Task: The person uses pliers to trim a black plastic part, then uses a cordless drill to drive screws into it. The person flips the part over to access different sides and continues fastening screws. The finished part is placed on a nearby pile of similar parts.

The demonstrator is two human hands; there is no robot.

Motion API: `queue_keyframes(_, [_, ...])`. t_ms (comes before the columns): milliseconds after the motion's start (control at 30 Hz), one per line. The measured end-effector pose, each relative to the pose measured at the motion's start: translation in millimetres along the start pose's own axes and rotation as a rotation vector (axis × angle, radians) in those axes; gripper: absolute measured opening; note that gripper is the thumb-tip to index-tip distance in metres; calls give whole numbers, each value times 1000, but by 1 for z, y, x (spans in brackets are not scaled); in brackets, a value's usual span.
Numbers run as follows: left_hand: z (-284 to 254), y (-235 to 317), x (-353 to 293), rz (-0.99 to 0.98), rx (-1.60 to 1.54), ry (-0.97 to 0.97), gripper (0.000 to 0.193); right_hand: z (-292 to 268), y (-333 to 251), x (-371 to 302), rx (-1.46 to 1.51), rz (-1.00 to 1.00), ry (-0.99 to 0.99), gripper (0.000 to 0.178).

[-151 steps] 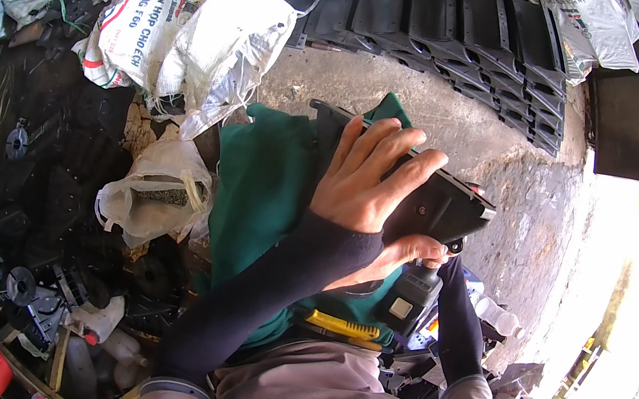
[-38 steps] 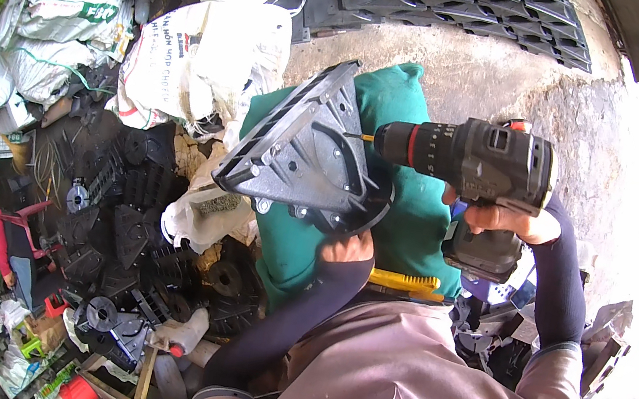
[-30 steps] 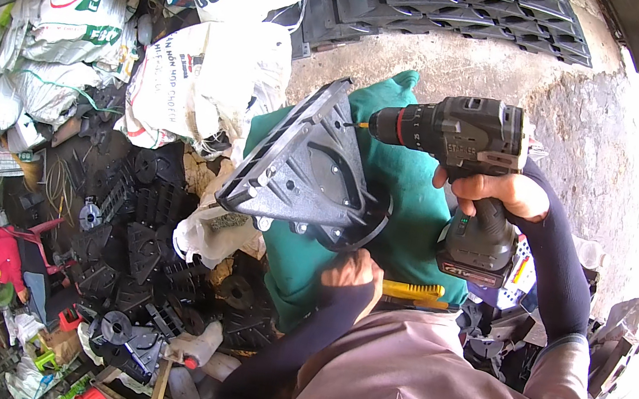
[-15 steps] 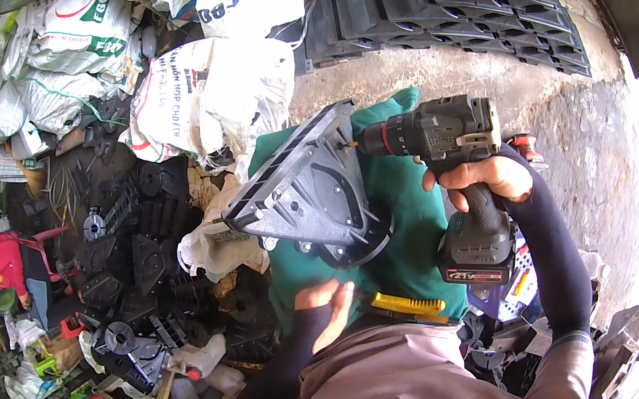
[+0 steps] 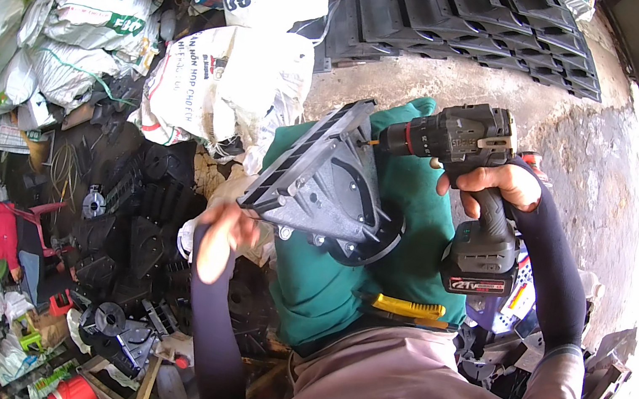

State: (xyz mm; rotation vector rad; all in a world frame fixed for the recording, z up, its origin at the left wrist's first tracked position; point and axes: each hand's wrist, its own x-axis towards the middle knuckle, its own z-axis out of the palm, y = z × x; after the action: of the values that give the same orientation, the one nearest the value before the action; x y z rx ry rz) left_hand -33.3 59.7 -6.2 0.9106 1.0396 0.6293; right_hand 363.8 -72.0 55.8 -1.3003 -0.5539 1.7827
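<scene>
In my right hand (image 5: 502,183) is a black cordless drill (image 5: 473,145), gripped around its handle. The drill points left, and its bit tip is at the upper right edge of a black plastic part (image 5: 329,193). That part is a ribbed triangular housing with a round base, resting tilted across my green-trousered legs. At its lower left corner is my left hand (image 5: 227,239), slightly blurred, with fingers loosely extended. Whether the fingertips touch the corner I cannot tell. A yellow-handled tool (image 5: 407,306) lies across my lap at the waist.
White sacks (image 5: 219,88) are piled at the left. Black plastic parts (image 5: 135,227) heap on the floor below them. Stacked black trays (image 5: 462,20) stand at the far side. A person in red (image 5: 9,239) bends at the far left. A red bucket (image 5: 73,393) sits lower left.
My left hand has moved from beside my waist up and left to the plastic part's lower corner. The drill stays at the part's upper edge. The whole view has shifted slightly.
</scene>
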Motion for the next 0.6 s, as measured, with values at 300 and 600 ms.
queue_keyframes(300, [69,62,66,-139,349,-196,26,12,10,-11,-30,-72,11,44])
queue_keyframes(600, [114,80,12,371,300,-197,24,29,18,-50,5,-188,-7,58])
